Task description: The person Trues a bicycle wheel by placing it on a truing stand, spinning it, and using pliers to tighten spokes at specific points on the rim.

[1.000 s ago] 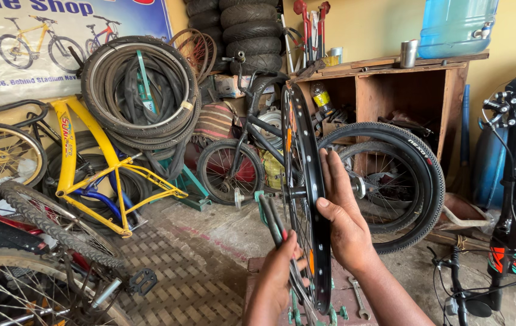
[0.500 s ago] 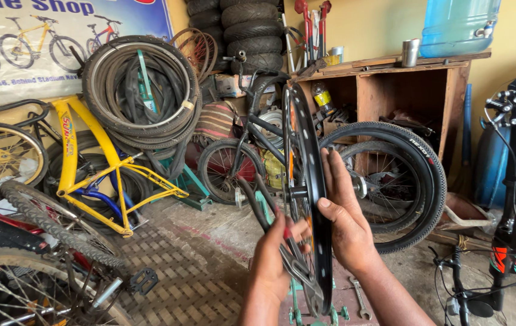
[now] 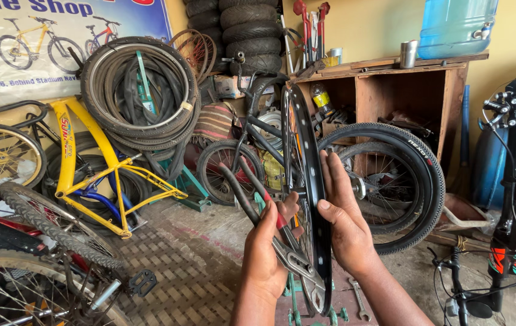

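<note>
- In a crowded bicycle repair shop, the view looks down at two bare hands working on a wheel, with frames, tyres and a wooden shelf unit [image 3: 391,90] behind.
- A bare black wheel rim [image 3: 304,181] stands upright and edge-on at the centre, held above a green stand [image 3: 294,302] on the floor.
- Beyond it leans a spoked wheel with a knobbly tyre [image 3: 403,181]; a yellow bicycle frame [image 3: 89,169] stands at left.
- The right hand [image 3: 345,223] lies flat against the rim's right side, fingers [image 3: 330,175] straight, steadying it.
- The left hand [image 3: 267,247] is closed around long-handled pliers [image 3: 258,205], whose nose touches the rim low down.
- The step in hand seems to be truing or bending the rim edge.
- The next move probably calls for a firm squeeze while the flat hand braces.
</note>
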